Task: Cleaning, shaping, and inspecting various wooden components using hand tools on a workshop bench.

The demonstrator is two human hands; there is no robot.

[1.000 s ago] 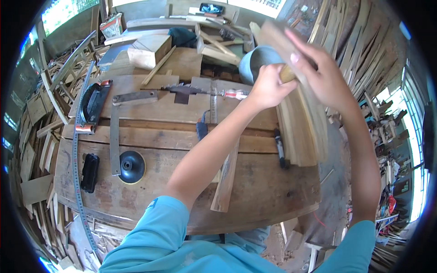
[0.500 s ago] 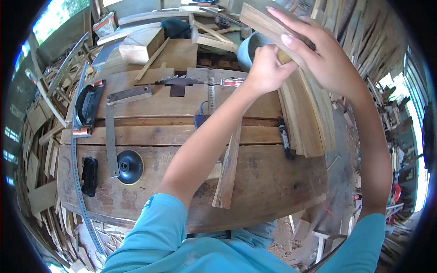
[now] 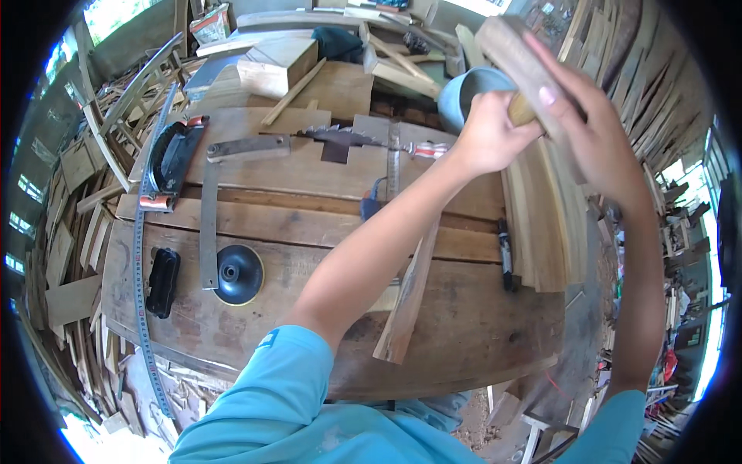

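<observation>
Above the far right of the workbench, my right hand [image 3: 591,127] is closed along the edge of a wooden board [image 3: 514,54], which is slightly blurred and held tilted. My left hand [image 3: 495,133] is closed beside the board's near face, its fist around a tan rounded wooden handle [image 3: 522,110]. The rest of that handle is hidden by the fist and the board. Just behind my left hand sits a blue-grey bucket [image 3: 462,94]. Beneath my hands lie several long wooden planks [image 3: 541,224] at the bench's right side.
On the workbench [image 3: 309,325] lie a handsaw blade [image 3: 340,135], a metal bevel [image 3: 209,224], a black sanding disc [image 3: 239,275], a hand sander [image 3: 174,162], a marker [image 3: 505,255] and a narrow wood strip [image 3: 410,309]. A tape measure [image 3: 140,286] runs along the left edge. Wood scraps surround the bench.
The view has turned, so the bench sits further right in the picture. The board is tilted more steeply, with both hands still on the same things.
</observation>
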